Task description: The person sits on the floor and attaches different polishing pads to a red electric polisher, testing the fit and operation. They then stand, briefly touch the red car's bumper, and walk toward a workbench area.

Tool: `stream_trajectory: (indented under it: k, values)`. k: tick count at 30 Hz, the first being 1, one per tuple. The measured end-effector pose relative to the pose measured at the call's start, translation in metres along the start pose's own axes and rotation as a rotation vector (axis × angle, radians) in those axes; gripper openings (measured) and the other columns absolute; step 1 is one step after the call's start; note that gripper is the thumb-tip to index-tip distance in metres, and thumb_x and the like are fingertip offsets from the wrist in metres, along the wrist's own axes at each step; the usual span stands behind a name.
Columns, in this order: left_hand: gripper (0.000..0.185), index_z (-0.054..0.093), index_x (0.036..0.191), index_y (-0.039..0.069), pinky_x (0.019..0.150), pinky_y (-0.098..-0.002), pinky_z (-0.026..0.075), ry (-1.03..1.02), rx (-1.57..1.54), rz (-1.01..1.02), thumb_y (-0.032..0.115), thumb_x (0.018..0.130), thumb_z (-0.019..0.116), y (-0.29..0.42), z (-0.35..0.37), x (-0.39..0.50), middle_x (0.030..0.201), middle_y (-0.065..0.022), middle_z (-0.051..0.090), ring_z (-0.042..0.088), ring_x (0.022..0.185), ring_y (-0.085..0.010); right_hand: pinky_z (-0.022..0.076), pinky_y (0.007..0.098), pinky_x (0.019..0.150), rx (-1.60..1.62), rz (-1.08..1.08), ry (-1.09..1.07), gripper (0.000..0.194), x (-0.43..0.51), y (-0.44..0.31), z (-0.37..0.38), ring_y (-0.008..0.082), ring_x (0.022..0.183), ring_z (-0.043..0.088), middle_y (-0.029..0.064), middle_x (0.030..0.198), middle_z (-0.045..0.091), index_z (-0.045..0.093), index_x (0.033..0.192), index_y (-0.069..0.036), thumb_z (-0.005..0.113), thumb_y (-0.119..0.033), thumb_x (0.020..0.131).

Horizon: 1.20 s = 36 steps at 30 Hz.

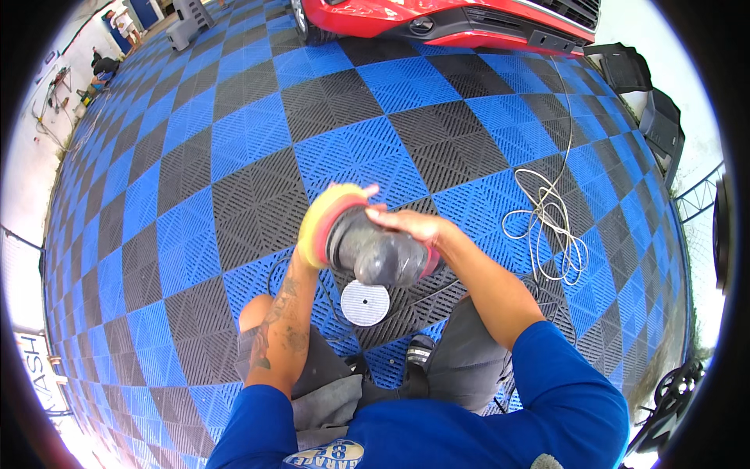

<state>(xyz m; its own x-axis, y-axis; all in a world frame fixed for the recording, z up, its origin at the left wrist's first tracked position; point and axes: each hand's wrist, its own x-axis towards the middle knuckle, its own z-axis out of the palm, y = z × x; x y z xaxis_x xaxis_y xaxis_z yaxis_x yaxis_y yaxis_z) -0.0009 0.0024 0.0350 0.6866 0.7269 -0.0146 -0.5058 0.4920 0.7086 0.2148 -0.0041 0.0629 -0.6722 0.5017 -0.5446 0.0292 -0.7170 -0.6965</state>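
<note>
My right hand point(404, 224) grips the dark body of a handheld polisher point(381, 249), its thumb along the top. The polisher is tilted on its side, so its yellow foam pad point(310, 225) on a red backing faces left. My left hand point(303, 264) reaches up behind that pad, which hides most of it; whether its fingers are closed on the pad cannot be told. Below the polisher, a round white disc point(357, 311) with a small dark centre hole lies on the floor between my knees. A dark power cord point(430, 296) runs over the floor nearby.
Blue and black slotted tiles point(252, 193) cover the floor. A pale cable point(548, 205) lies in loose loops at right, running towards a red car point(445, 23). Black car mats or trays point(621, 67) lean by the right wall. Far left are a grey plastic step point(181, 32) and a person point(124, 24).
</note>
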Motion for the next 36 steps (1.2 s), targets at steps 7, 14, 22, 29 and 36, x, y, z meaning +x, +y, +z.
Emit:
stream_trajectory:
  k: [7,14,22,29,36]
  values:
    - [0.070,0.042,0.148,0.001,0.118,-0.0439,0.034,-0.072,0.332,0.115,0.052,0.101,0.043,0.033,0.004,-0.013,0.145,-0.0178,0.053,0.050,0.134,-0.0300,0.0592,0.0352,0.086,0.003,-0.016,-0.027,0.081,0.008,-0.002,0.004,0.0206,0.096,0.071,0.0186,0.121,0.067,0.053,0.133,0.007,0.065,-0.061,0.090]
    - [0.069,0.046,0.147,0.005,0.116,-0.0442,0.035,0.286,0.072,0.015,0.058,0.105,0.032,0.041,-0.016,-0.017,0.147,-0.0122,0.052,0.048,0.136,-0.0267,0.0596,0.0352,0.085,0.062,-0.145,0.164,0.077,0.003,-0.016,0.012,0.0212,0.094,0.072,0.0176,0.120,0.068,0.058,0.132,0.003,0.064,-0.062,0.091]
    - [0.050,0.055,0.140,0.008,0.113,-0.0446,0.039,0.279,-0.316,0.145,0.040,0.103,0.042,0.008,-0.030,-0.011,0.140,-0.0101,0.059,0.054,0.129,-0.0262,0.0592,0.0383,0.089,0.191,-0.243,0.153,0.075,0.007,-0.014,0.015,0.0221,0.097,0.071,0.0183,0.120,0.068,0.056,0.133,0.004,0.063,-0.059,0.093]
    - [0.062,0.057,0.131,-0.004,0.114,-0.0405,0.036,0.557,0.239,0.391,0.049,0.106,0.038,0.055,-0.019,-0.006,0.130,-0.0167,0.064,0.059,0.122,-0.0268,0.0547,0.0419,0.096,0.285,-0.322,0.219,0.077,0.020,-0.005,-0.008,0.0250,0.109,0.068,0.0171,0.129,0.064,0.051,0.139,0.002,0.059,-0.061,0.094]
    - [0.059,0.052,0.135,-0.002,0.102,-0.0338,0.047,0.533,0.874,0.791,0.013,0.084,0.079,-0.006,0.018,0.014,0.133,-0.0154,0.057,0.058,0.116,-0.0197,0.0565,0.0460,0.092,0.520,-0.304,0.273,0.070,0.034,0.000,-0.002,0.0274,0.103,0.070,0.0179,0.124,0.067,0.053,0.137,-0.004,0.049,-0.062,0.098]
